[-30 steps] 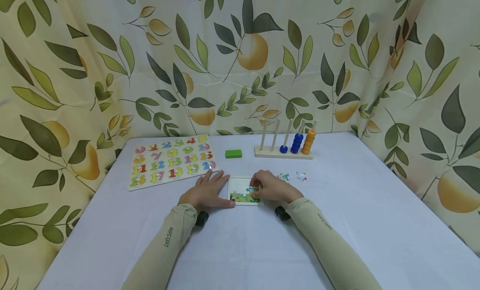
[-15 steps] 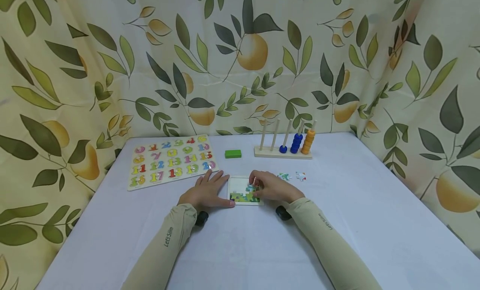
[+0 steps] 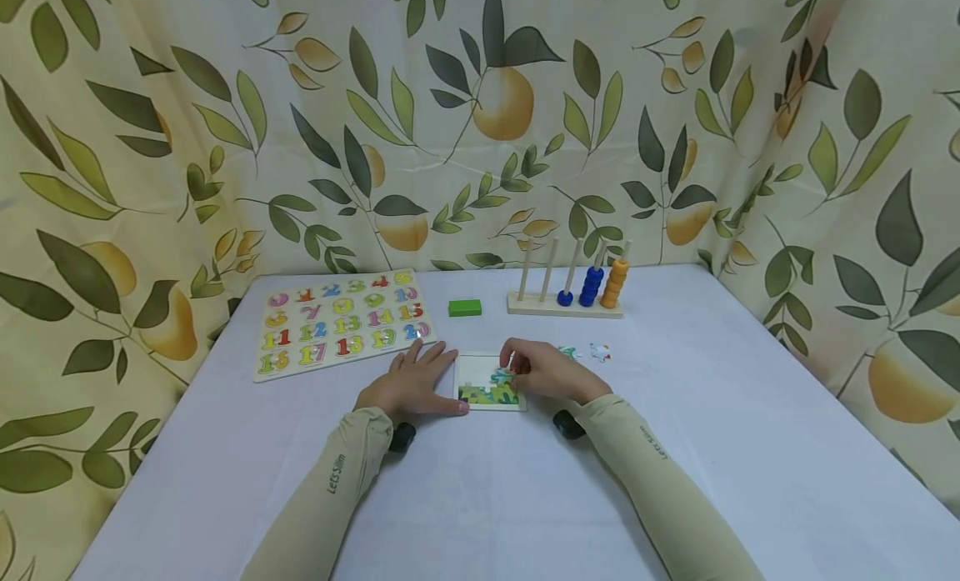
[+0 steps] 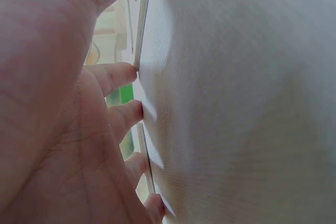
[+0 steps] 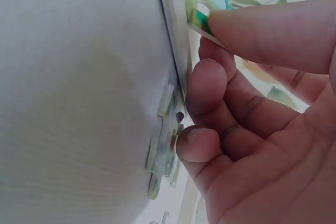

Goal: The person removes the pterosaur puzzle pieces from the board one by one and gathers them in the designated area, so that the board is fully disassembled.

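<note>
A small white-framed jigsaw tray (image 3: pixel 474 367) lies on the table in the head view, its lower part filled with green and yellow pieces. My left hand (image 3: pixel 408 388) rests beside it with fingers spread; the thumb touches the tray's near left corner. In the left wrist view the fingertips (image 4: pixel 127 71) meet the tabletop. Over the tray's right side is my right hand (image 3: pixel 551 371), pinching a green jigsaw piece (image 5: pixel 200 20) between thumb and index finger. The other fingers (image 5: pixel 206 85) curl in. The piece is mostly hidden in the head view.
Loose jigsaw pieces (image 3: pixel 601 353) lie right of the tray, one partly behind my right hand. A number board (image 3: pixel 345 323) stands at the back left. Behind the tray sit a green block (image 3: pixel 465 308) and a wooden peg rack (image 3: pixel 566 304) with blue and orange beads.
My right hand has shifted slightly right over the tray and now covers part of a loose jigsaw piece. The left hand stays in place against the tray.
</note>
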